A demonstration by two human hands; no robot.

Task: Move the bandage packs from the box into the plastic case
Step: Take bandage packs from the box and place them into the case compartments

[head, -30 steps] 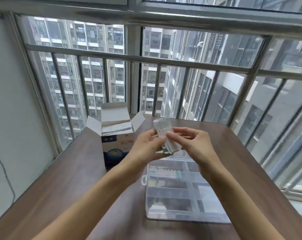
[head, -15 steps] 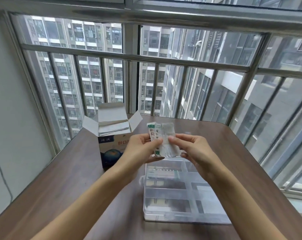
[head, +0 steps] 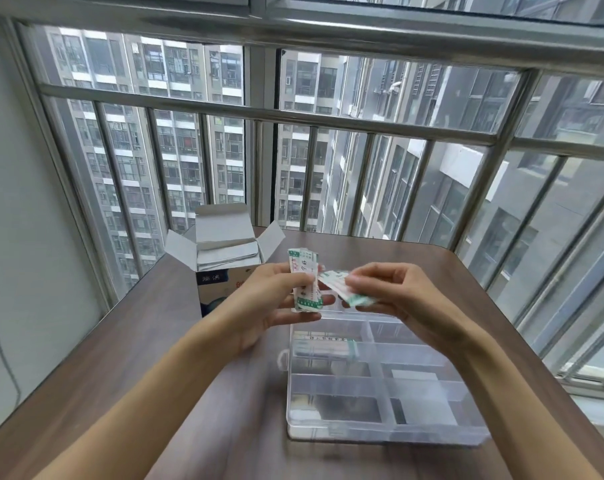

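Note:
My left hand point(head: 276, 299) grips an upright stack of white-and-green bandage packs point(head: 305, 282) above the far end of the clear plastic case point(head: 380, 434). My right hand point(head: 387, 292) pinches a single bandage pack point(head: 345, 289), tilted and just to the right of the stack. Inside the case, bandage packs point(head: 323, 348) lie in a left compartment. Behind my left hand stands the open cardboard box point(head: 224, 251), flaps up, with more white packs inside.
The brown wooden table point(head: 155, 341) carries the box and case. A metal window railing point(head: 293, 116) runs close behind the table's far edge. A white wall point(head: 23, 237) with a hanging cable stands on the left.
The packs were held together between both hands. Now my right hand has drawn one pack off to the right, while my left hand keeps the rest of the stack.

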